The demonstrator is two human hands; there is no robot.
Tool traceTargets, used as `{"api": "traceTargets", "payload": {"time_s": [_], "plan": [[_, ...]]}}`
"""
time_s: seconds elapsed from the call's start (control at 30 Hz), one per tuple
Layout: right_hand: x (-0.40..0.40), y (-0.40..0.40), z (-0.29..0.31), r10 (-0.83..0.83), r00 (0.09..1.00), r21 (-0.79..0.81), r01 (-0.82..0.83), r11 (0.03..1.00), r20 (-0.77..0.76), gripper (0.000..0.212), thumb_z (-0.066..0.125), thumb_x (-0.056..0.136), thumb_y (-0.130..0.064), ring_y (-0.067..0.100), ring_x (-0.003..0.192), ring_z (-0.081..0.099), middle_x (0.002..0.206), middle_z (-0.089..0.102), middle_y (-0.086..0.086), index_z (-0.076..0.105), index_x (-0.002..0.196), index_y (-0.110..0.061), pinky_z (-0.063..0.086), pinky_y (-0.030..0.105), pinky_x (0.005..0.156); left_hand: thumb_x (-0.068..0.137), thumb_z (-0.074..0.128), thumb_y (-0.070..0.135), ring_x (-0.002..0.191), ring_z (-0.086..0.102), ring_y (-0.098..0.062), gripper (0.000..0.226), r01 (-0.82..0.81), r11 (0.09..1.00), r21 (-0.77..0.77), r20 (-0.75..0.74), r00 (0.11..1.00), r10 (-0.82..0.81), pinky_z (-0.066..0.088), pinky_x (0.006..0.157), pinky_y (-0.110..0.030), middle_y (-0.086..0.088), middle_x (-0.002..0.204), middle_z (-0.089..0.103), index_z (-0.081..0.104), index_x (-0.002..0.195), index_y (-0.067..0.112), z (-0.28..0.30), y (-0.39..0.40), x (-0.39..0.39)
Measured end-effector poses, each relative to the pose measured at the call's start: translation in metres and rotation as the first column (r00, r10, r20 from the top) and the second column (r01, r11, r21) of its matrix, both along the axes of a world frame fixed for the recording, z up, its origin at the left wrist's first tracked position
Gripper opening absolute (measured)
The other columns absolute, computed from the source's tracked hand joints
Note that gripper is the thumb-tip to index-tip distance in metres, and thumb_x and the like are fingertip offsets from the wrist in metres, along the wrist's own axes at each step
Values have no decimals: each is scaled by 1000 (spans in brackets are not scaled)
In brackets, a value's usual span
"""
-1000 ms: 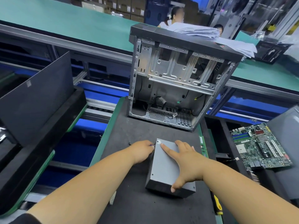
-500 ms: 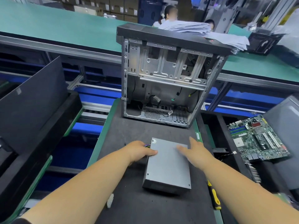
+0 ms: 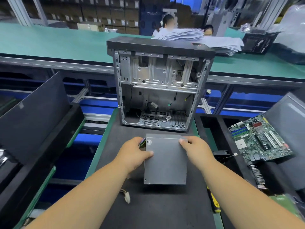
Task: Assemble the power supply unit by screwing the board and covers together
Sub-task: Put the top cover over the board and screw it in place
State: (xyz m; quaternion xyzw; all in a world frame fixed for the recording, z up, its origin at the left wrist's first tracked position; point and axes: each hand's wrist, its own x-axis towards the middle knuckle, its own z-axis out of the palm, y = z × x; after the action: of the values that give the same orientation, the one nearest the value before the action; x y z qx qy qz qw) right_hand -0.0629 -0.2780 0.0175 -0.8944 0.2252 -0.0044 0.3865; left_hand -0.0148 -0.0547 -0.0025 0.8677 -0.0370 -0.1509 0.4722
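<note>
Both hands are grasping the grey power supply unit (image 3: 165, 162) between them: the left hand (image 3: 134, 154) is gripping its left edge, the right hand (image 3: 195, 148) its far right corner. The unit is lying on the black mat (image 3: 165, 209), with the open computer case (image 3: 158, 86) standing just beyond the grip.

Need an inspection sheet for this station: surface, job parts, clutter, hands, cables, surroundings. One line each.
Surface: dark grey work mat with green edging.
Job's things: flat grey metal power supply box lies on the mat, in front of the open, upright, silver-and-black computer case.
Clutter: yellow-handled tool at the mat's right edge; green motherboard on the right.
Hands: left hand grips the box's left edge; right hand grips its far right corner.
Cables: coloured wires under the left hand; white connector on the mat.
Surroundings: green conveyor belt; stacked papers; seated workers beyond.
</note>
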Motion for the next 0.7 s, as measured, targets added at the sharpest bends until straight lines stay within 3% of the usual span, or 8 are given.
{"api": "traceTargets", "payload": {"time_s": [0.07,0.13,0.2,0.3,0.43,0.57,0.63,0.7], "plan": [[-9,-2,5,26,996,51,-31,998,84,19,56,95,-38,8,93,60,97,65,-17,66,109,-32,44,27,73,79,77,28,89,60,1,31,-18,1000,-17,87,996,19,40,67,-11,22,95,66,57,100,39,3,-1,-8],[-18,-2,5,20,991,144,-39,989,130,17,65,90,-33,-4,89,58,96,61,-28,60,104,-42,42,19,67,83,71,27,90,61,0,26,-23,999,-36,124,992,27,42,70,-13,22,96,67,58,102,40,0,0,-18],[-27,-3,-3,18,991,201,-45,979,136,23,71,86,-30,-1,84,63,101,64,-26,58,99,-43,44,23,64,86,67,26,80,59,4,28,-20,999,-31,128,992,24,42,67,-16,22,95,68,59,109,38,-5,4,-29],[-36,-6,-7,86,993,164,-99,981,87,32,75,82,-32,-1,82,66,106,64,-24,53,100,-46,49,26,69,85,68,23,71,56,0,31,-1,1000,-12,134,991,2,42,66,-18,20,96,69,59,110,39,-8,9,-40],[-37,-12,-5,104,994,178,-107,978,27,38,76,76,-39,5,91,65,105,61,-18,55,107,-33,55,31,77,80,75,35,80,59,9,31,30,999,-29,57,998,-29,41,66,-15,25,98,67,57,106,39,4,13,-46],[-28,-10,-2,20,1000,292,-15,956,-14,36,66,80,-53,19,86,68,99,63,-1,57,98,-24,59,43,82,87,62,53,81,59,-9,26,-40,999,-31,-13,999,39,41,67,-27,12,95,65,56,96,30,16,5,-40],[-21,-7,-1,-9,999,281,22,959,-47,37,63,86,-52,20,83,67,105,62,-2,57,107,-22,59,45,82,92,57,50,80,57,-10,22,-103,995,-6,-36,994,103,41,68,-28,8,97,65,58,98,29,17,1,-32],[-15,-5,-3,1,998,314,19,949,-62,36,62,91,-41,24,92,67,115,61,-2,56,120,-22,58,47,85,95,57,40,93,60,-10,22,-121,991,-62,-88,989,115,45,78,-28,6,110,65,58,114,30,18,-3,-24]]}}
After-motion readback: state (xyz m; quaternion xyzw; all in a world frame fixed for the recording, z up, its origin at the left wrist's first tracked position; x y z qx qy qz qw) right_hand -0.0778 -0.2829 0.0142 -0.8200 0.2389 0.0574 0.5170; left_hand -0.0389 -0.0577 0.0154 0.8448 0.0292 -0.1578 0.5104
